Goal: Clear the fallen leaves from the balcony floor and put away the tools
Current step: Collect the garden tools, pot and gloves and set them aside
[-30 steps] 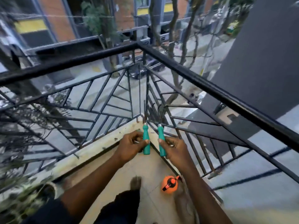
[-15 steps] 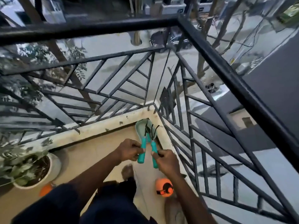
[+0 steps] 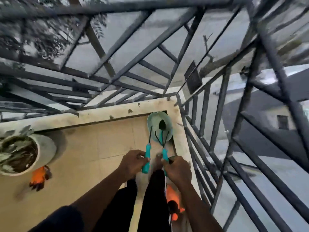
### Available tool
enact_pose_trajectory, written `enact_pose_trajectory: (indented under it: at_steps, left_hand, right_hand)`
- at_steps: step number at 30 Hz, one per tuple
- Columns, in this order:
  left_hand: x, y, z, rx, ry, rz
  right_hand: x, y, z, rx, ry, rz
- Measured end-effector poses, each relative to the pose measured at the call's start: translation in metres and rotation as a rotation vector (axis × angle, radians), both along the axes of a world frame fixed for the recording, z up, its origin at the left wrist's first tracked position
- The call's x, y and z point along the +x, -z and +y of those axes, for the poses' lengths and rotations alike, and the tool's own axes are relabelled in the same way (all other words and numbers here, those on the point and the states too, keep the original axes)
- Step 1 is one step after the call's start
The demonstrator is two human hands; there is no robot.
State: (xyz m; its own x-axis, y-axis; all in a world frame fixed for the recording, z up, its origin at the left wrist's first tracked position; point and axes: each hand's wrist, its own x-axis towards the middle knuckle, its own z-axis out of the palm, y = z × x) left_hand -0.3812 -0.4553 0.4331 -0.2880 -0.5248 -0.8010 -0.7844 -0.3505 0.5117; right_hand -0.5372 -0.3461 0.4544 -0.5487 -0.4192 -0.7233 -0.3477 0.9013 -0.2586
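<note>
One black metal railing (image 3: 127, 7) encloses the corner of one tan tiled balcony floor (image 3: 100, 144), on which stand one potted plant (image 3: 45, 148) at the left and one pale green container (image 3: 150, 118) in the corner itself. Two teal-handled tools are held side by side: the left hand (image 3: 132, 162) has its fingers clenched round the left tool (image 3: 146, 160), the right hand (image 3: 178, 169) round the fork-headed right tool (image 3: 165, 154), both dark heads over the container's mouth. One orange glove (image 3: 39, 177) lies beside the pot; one blurred orange object (image 3: 172, 196) lies by the right leg.
</note>
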Motion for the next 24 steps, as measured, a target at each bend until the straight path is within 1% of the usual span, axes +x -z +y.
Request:
enact_pose_trajectory:
  at_steps: [2,3,6,10,12,17,20,21,24]
  left_hand:
    - [-0.008,0.054,0.000,0.092,-0.081,-0.051]
    - [-0.012,0.077,-0.001,0.128,-0.089,-0.087]
    - [-0.029,0.164,-0.005,0.151,-0.095,-0.171]
    - [-0.055,0.268,-0.019,0.191,-0.135,-0.182]
    - [-0.065,0.316,-0.026,0.211,-0.204,-0.186]
    - [-0.106,0.385,-0.040,0.204,-0.364,-0.149]
    - [-0.125,0.405,-0.044,0.305,-0.462,-0.118]
    - [-0.130,0.406,-0.044,0.331,-0.455,-0.102]
    - [-0.139,0.400,-0.036,0.308,-0.394,-0.066]
  right_hand:
    - [-0.016,0.052,-0.012,0.020,-0.006,-0.016]
    - [-0.023,0.076,-0.017,0.031,-0.005,-0.018]
    - [-0.046,0.162,-0.034,0.064,-0.006,-0.041]
    - [-0.083,0.256,-0.064,0.094,0.016,-0.032]
    - [-0.096,0.303,-0.075,0.098,0.014,-0.014]
    - [-0.128,0.382,-0.089,0.096,0.088,-0.044]
    - [-0.143,0.407,-0.091,0.119,0.107,-0.093]
    - [-0.146,0.413,-0.090,0.127,0.095,-0.106]
    - [-0.150,0.414,-0.087,0.122,0.085,-0.118]
